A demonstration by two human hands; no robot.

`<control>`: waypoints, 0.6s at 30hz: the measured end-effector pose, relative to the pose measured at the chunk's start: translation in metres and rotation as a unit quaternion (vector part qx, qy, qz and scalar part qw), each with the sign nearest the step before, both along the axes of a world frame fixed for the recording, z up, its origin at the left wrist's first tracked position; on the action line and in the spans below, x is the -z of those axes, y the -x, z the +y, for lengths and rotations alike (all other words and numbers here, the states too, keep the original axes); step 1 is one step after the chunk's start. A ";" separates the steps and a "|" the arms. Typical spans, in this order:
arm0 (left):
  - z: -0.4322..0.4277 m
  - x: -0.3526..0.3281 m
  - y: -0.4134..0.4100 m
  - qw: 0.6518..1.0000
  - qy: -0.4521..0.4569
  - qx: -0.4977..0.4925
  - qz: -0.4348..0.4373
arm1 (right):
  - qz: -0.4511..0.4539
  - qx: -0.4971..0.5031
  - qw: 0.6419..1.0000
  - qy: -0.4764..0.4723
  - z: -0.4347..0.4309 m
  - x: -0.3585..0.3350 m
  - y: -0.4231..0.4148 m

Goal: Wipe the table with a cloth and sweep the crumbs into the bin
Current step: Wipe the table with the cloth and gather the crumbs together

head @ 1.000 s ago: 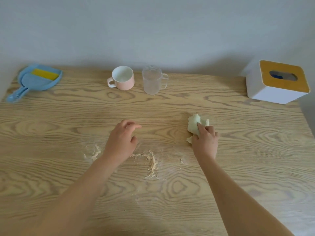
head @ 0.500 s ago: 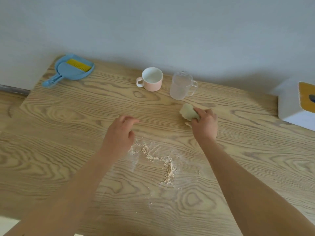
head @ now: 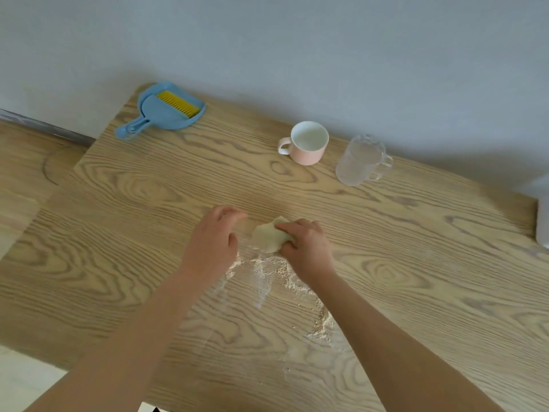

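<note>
Home, wooden table (head: 416, 263), mug (head: 306, 144), dustpan (head: 166, 114)

- Single head-worn view, looking forward and down across the desk (head: 416, 263) to the wall (head: 297, 40).
- Close above the desk; its far edge runs tilted.

left hand (head: 212, 237): forearm extended, fingers loosely curled, holding nothing | right hand (head: 307, 245): forearm extended, palm down, fingers curled over cloth (head: 267, 239) | hands just beside each other
</note>
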State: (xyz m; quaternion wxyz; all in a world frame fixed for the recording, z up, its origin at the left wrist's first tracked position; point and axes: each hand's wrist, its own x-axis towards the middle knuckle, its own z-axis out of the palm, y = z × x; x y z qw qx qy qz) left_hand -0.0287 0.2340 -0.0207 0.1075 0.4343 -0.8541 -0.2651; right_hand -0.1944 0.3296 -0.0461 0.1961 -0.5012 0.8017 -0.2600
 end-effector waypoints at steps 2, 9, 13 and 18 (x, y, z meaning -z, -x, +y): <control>-0.007 0.000 -0.004 1.000 -0.005 -0.008 -0.002 | -0.005 0.040 0.999 0.036 -0.016 -0.008 0.014; -0.035 -0.002 -0.041 0.998 0.001 -0.049 -0.027 | 0.061 0.112 0.990 -0.060 -0.095 -0.001 0.045; -0.048 0.003 -0.063 0.997 -0.001 -0.061 -0.038 | 0.086 0.062 0.993 -0.057 -0.126 0.010 0.011; -0.056 0.007 -0.080 0.997 -0.011 -0.075 -0.027 | 0.092 -0.084 0.992 -0.028 -0.142 0.010 -0.046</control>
